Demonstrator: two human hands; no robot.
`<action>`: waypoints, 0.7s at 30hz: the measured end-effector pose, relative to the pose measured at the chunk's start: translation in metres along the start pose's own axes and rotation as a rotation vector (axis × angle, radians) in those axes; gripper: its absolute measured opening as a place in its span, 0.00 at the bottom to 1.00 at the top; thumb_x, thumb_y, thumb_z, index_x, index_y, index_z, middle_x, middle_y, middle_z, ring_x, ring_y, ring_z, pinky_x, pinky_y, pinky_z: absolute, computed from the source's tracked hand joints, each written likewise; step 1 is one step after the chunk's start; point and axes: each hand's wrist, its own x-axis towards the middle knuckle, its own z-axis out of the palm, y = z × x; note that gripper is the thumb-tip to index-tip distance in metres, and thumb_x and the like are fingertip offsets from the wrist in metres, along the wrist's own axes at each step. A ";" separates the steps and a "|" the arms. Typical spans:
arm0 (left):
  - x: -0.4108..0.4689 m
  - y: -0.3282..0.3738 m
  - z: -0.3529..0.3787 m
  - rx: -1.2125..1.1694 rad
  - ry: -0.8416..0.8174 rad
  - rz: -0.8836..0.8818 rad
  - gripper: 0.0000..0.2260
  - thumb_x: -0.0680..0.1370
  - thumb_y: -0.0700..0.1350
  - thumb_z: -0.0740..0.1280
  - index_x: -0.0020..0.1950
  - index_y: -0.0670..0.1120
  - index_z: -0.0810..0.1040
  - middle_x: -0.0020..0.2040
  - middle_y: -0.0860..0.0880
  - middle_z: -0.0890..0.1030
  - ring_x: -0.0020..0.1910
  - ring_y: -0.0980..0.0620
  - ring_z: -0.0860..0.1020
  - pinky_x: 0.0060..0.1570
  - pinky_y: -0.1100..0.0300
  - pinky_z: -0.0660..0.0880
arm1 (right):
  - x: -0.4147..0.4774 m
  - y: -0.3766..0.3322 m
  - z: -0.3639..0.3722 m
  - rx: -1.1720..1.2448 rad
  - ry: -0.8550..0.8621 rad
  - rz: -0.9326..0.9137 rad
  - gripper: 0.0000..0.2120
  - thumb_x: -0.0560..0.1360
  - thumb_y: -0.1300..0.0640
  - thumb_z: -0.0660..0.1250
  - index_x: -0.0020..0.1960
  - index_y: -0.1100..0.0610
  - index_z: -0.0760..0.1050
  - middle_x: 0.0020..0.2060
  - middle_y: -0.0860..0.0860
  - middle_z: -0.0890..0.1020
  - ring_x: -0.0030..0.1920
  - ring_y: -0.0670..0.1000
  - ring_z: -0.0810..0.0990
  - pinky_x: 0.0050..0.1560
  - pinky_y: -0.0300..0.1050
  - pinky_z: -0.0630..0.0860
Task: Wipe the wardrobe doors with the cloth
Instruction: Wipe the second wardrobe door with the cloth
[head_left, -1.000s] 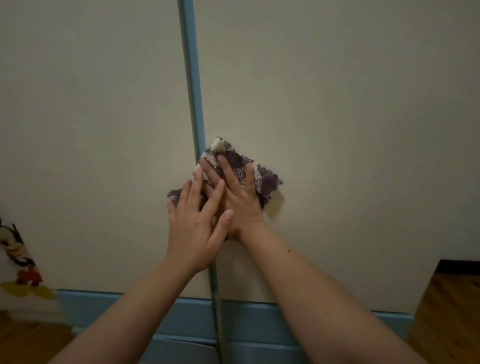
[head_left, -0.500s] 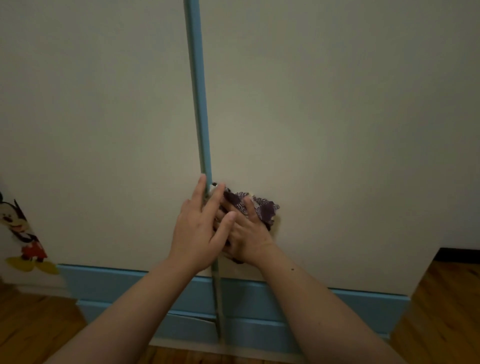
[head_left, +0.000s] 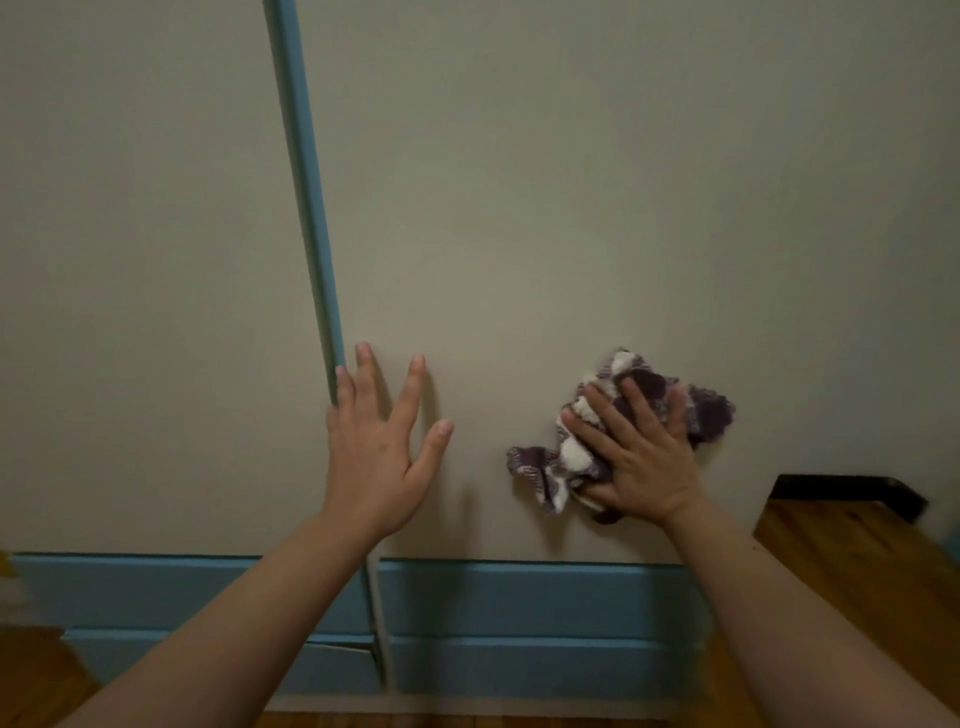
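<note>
**Cloth slides right, away from the blue strip**

Half a second ago both hands sat together by the blue strip, one on top of the other. Now the cloth (head_left: 550, 470) has gone to the right, and the left hand has let it go.

The cloth is purple and white and all scrunched up. It sits low on the right door (head_left: 571, 208), a little above the blue bottom band (head_left: 519, 597). The right hand (head_left: 641, 462) lies on top of it and presses it to the door. Its fingers (head_left: 602, 415) are spread out and nearly straight. Bits of cloth stick out past the hand on the left, the top and the right. The thumb is hard to see.

The left hand (head_left: 374, 457) is flat on the same door with nothing in it. Its fingers are straight and wide apart, pointing up. It sits just beside the blue strip (head_left: 306, 208), and one fingertip lies over the strip's edge. A patch of bare door shows between the two hands.

Lots of plain door shows above the cloth, and some more to its right. The left door (head_left: 145, 260) is on the other side of the strip. Under the doors the blue band runs along, with a small crack near the strip. Wooden floor (head_left: 857, 561) shows at the lower right, with a dark board (head_left: 852, 488) at its far edge.
</note>
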 end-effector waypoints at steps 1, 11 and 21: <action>0.000 0.001 0.001 0.006 0.001 -0.015 0.36 0.71 0.71 0.41 0.73 0.53 0.43 0.72 0.49 0.34 0.74 0.39 0.39 0.70 0.38 0.49 | -0.010 0.012 0.000 -0.004 -0.016 0.031 0.35 0.73 0.30 0.44 0.76 0.44 0.46 0.76 0.46 0.44 0.76 0.56 0.42 0.69 0.65 0.38; 0.001 0.006 0.013 0.002 0.012 -0.029 0.40 0.70 0.73 0.37 0.75 0.50 0.48 0.72 0.46 0.34 0.72 0.35 0.36 0.69 0.46 0.38 | -0.075 0.030 -0.002 0.167 -0.162 0.524 0.43 0.65 0.39 0.54 0.76 0.45 0.40 0.75 0.46 0.37 0.74 0.53 0.34 0.69 0.58 0.31; -0.001 0.013 0.006 0.014 -0.050 -0.092 0.39 0.67 0.70 0.43 0.73 0.54 0.37 0.69 0.53 0.26 0.72 0.39 0.32 0.70 0.47 0.41 | -0.170 -0.022 0.010 0.203 -0.556 0.827 0.51 0.61 0.52 0.79 0.73 0.60 0.50 0.72 0.64 0.49 0.71 0.70 0.55 0.63 0.69 0.63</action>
